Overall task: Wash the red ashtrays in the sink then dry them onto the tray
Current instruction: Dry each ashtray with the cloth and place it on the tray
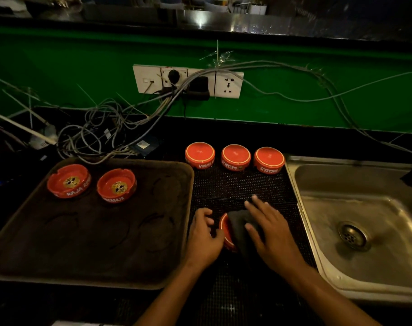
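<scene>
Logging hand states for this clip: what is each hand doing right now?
Left hand: grips the red ashtray, tilted on edge.
Right hand: fingers straight, pressing the dark cloth against it.

Two red ashtrays upright on tray [69, 181] [116, 185]: red bowls, gold-and-black emblem in centre, white lettering on side. Three red ashtrays upside down [200, 155] [236, 157] [269, 160]: red bases ringed by thin pale line, white lettering on sides. Held ashtray [225, 231]: red, pale rim line. Cloth [240, 228]: dark grey. Tray [172, 282]: dark brown. Mat [242, 187]: black, fine dotted grid. Sink [364, 222]: dull silver steel. Wall [59, 74]: bright green. Socket panel [228, 84]: white. Cables [101, 128]: grey. Desk [247, 132]: black.
</scene>
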